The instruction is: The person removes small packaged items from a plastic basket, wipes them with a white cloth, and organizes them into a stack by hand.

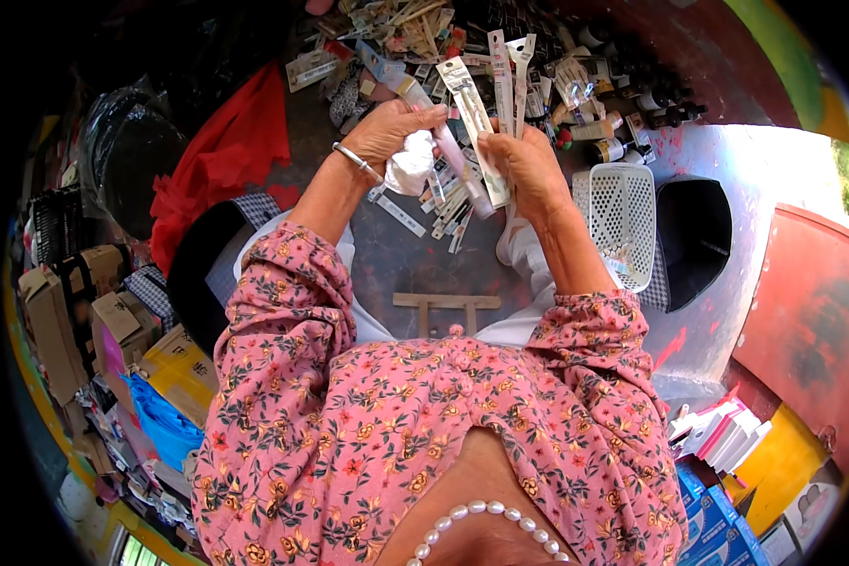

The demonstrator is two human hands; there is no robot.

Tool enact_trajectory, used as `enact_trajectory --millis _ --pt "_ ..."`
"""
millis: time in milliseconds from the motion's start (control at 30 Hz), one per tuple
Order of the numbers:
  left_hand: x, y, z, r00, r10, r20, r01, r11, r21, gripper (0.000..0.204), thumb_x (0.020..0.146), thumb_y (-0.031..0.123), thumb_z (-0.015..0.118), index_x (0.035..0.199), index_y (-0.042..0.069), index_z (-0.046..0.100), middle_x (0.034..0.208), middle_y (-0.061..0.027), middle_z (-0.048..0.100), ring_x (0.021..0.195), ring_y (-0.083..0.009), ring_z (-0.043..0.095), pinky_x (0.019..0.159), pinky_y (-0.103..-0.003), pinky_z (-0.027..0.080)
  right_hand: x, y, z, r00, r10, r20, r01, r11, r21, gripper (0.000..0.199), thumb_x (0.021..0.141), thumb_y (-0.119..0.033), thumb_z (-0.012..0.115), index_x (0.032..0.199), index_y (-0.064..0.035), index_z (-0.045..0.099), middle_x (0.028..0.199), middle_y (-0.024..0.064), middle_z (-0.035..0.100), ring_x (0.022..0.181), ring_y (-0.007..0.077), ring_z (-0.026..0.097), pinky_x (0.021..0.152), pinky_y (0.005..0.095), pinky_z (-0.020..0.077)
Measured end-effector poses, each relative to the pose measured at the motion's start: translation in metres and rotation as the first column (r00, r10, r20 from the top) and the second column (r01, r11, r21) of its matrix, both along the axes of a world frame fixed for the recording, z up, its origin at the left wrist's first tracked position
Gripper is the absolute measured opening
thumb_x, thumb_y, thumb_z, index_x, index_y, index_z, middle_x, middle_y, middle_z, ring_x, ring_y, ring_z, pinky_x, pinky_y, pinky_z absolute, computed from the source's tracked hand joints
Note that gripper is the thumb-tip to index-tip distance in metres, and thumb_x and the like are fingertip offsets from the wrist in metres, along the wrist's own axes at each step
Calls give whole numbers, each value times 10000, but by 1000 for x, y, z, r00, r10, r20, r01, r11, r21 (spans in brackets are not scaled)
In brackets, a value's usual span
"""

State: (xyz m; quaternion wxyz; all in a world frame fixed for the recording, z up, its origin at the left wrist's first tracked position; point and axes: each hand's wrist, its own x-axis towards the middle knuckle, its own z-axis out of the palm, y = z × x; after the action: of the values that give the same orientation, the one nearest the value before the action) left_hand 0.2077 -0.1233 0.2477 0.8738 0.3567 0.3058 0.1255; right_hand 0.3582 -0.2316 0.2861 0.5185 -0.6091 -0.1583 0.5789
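Note:
My left hand point(387, 137), with a bangle at the wrist, is closed around a white crumpled cloth point(411, 166) and the upper part of a long, slim pinkish see-through packet point(459, 162). That packet slants down to the right. My right hand point(530, 172) grips several long narrow packages: a pale card pack point(470, 108) tilted toward the left, and two slim strips point(501, 75) standing up beyond the fingers. What lies inside the packages is too small to make out. Under both hands, several narrow packs point(453, 215) lie loosely on the dark surface.
A jumbled pile of small packages point(410, 36) lies at the far side, with dark bottles point(665, 115) to its right. On the right stands a white perforated basket point(643, 226). Red cloth point(222, 160) and cardboard boxes point(52, 325) are at left; a wooden piece point(446, 301) lies near me.

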Motion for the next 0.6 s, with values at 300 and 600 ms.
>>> enact_trajectory --millis 300,600 --pt "8 -2 -3 949 96 -300 -3 955 298 337 826 318 598 745 -9 619 671 -30 598 551 -84 531 490 -249 414 0 -7 -2 997 53 -50 -53 999 6 133 770 -103 584 873 -20 592 695 -7 563 591 63 496 548 194 375" --pt "5 4 -6 953 82 -291 -18 976 217 403 893 369 467 755 18 609 622 -11 565 517 -89 504 476 -243 395 3 -6 6 979 137 152 -134 991 -32 162 723 -88 600 839 21 571 678 14 546 580 84 478 544 225 380"
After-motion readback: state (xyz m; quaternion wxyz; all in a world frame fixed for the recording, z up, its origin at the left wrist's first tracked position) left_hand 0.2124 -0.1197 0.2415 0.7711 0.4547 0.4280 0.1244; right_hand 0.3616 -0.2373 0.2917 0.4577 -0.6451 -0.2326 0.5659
